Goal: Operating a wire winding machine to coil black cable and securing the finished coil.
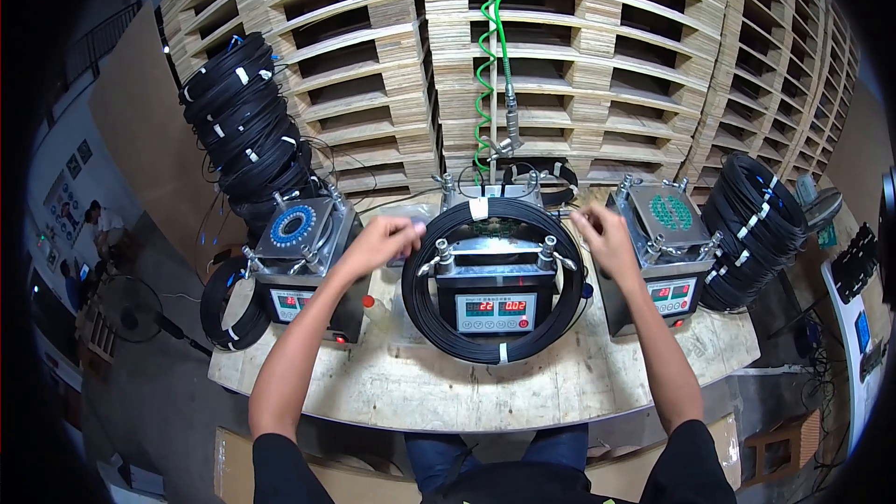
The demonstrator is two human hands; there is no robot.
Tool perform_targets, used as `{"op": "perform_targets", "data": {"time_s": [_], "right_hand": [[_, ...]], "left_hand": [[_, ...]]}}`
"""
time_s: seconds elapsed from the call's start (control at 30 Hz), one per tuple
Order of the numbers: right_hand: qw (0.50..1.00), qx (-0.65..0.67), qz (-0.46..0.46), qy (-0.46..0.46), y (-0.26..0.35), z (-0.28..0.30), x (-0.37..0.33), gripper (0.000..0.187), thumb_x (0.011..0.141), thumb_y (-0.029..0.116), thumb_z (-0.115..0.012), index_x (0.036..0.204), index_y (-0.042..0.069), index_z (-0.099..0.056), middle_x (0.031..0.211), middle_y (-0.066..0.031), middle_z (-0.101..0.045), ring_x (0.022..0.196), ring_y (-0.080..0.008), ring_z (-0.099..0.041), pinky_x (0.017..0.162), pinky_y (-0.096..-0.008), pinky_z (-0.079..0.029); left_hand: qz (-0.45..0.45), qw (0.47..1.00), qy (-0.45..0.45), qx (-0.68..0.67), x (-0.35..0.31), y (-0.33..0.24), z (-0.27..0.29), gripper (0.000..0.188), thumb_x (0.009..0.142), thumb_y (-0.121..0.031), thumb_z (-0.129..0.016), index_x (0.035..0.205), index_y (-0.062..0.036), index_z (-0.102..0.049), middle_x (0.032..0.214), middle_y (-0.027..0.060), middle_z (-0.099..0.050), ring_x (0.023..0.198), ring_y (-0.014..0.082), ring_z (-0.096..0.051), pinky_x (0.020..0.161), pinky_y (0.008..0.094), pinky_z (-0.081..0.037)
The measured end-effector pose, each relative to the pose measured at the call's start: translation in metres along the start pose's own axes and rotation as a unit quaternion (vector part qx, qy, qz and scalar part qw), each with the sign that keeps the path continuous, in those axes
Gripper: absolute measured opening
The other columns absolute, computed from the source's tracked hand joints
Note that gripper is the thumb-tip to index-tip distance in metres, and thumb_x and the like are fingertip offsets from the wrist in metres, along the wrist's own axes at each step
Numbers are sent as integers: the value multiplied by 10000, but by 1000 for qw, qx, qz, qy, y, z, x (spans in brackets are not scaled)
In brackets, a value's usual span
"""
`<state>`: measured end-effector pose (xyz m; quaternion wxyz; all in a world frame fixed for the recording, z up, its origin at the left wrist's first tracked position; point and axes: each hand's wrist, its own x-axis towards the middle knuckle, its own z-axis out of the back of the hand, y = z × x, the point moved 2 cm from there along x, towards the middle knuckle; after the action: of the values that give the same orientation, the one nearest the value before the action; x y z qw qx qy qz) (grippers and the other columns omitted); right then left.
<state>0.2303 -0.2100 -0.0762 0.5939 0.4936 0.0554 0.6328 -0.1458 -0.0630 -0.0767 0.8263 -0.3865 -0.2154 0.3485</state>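
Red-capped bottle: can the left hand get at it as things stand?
Likely yes. The left hand is just beyond the bottle, and nothing seems to cover its red cap. The black cable coil close on its right may crowd the fingers.

Bright light on my feed now, washing over the workbench and stacked pallets, with shadow filling the pallet gaps. White glare flares on the middle machine; its display glows red. The far left runs dim, straight lines bow outward, and my corners drop to black.
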Motion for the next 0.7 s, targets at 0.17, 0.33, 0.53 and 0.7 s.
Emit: {"op": "perform_targets", "data": {"time_s": [0.17, 0.33, 0.53, 0.7], "right_hand": [[994, 84, -66, 22, -90, -32, 92, 236, 980, 216, -618, 1022, -4, -692, 653, -69, -646, 567, -135, -619, 544, -300, -480], [941, 156, -259, 153, -127, -89, 135, 233, 1018, 249, -587, 1124, 46, -624, 687, -26, -603, 498, -100, -529, 417, -258, -391], [920, 240, -280, 132, -146, -101, 146, 219, 1003, 198, -602, 841, 58, -649, 623, 11, -579, 456, -63, -459, 397, -225, -320], [899, 282, -315, 112, -132, -104, 144, 248, 994, 172, -606, 758, 98, -623, 608, 22, -571, 465, -55, -464, 397, -221, -299]], "left_hand": [[92, 970, -121, -190, 90, 30, 2, 377, 1021, -452, -568, 1013, -80, -631, 745, -21, -593, 593, 73, -510, 542, 233, -406], [247, 897, -180, -319, 152, 65, -25, 343, 991, -474, -614, 1030, -134, -602, 725, -51, -537, 548, 66, -450, 490, 225, -375], [109, 880, -187, -422, 184, 113, -43, 231, 998, -334, -647, 1013, -111, -593, 710, -36, -545, 550, 51, -447, 472, 206, -355], [63, 840, -216, -494, 181, 117, -45, 172, 991, -232, -664, 1061, -106, -570, 748, -1, -579, 560, 69, -477, 485, 205, -375]]}}
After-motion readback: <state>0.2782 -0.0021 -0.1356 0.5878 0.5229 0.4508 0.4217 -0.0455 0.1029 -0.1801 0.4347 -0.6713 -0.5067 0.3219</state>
